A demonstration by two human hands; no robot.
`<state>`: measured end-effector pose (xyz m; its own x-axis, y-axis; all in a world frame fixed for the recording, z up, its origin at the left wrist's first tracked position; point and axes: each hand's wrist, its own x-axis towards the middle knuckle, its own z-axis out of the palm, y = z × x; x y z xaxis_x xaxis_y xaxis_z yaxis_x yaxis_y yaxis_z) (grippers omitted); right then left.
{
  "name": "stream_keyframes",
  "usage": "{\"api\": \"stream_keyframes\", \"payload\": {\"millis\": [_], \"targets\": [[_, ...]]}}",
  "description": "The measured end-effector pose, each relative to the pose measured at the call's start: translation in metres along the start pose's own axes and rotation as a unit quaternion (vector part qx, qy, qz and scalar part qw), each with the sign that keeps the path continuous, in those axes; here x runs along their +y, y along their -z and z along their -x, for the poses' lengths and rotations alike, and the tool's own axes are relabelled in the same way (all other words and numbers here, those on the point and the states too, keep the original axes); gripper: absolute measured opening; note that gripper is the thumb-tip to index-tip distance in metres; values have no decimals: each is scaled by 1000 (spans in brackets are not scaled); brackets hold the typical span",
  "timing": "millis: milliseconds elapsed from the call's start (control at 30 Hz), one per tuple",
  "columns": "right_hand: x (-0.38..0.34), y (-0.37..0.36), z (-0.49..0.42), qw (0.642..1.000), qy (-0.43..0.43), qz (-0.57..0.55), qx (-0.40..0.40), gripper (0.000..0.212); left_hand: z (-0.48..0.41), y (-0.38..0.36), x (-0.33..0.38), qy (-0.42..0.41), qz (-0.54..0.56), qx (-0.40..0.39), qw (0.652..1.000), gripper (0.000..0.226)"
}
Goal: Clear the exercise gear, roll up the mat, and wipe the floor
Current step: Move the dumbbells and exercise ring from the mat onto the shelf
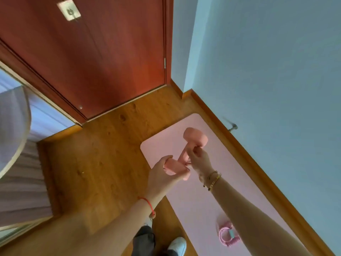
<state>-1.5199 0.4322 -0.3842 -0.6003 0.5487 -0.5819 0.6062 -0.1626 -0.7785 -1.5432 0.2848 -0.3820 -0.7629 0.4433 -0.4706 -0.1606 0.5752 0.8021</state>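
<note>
A pink dumbbell (pixel 195 137) is held in the air above the far end of the pink mat (pixel 195 198), which lies flat on the wooden floor along the wall. My left hand (pixel 162 177) is wrapped around the dumbbell's near head. My right hand (pixel 200 159) grips its handle just below the far head. A small pink piece of exercise gear (pixel 226 235), ring-shaped, lies on the mat near my right forearm, which partly hides it.
A red-brown door (pixel 96 52) stands shut beyond the mat. A pale blue wall (pixel 267 71) with a wooden skirting board borders the mat's right side, and a door stopper (pixel 232 127) sticks out of it. A mirror (pixel 22 145) is on the left. My shoe (pixel 178 246) stands beside the mat.
</note>
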Motion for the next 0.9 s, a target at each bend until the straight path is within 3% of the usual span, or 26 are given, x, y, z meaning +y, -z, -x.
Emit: {"api": "stream_keyframes", "payload": {"millis": [200,400,733,900], "targets": [[-71,-94,38,995,44,46,-79,25,27,96,-2,36,53,128,990,77],[-112,-210,57,973,98,127,-166,26,40,196,-24,92,93,188,973,52],[-169,-426,84,948,95,159,-260,24,50,379,-89,133,123,307,934,64],[-185,-504,81,932,110,169,-302,25,48,436,-119,106,254,344,898,79]]}}
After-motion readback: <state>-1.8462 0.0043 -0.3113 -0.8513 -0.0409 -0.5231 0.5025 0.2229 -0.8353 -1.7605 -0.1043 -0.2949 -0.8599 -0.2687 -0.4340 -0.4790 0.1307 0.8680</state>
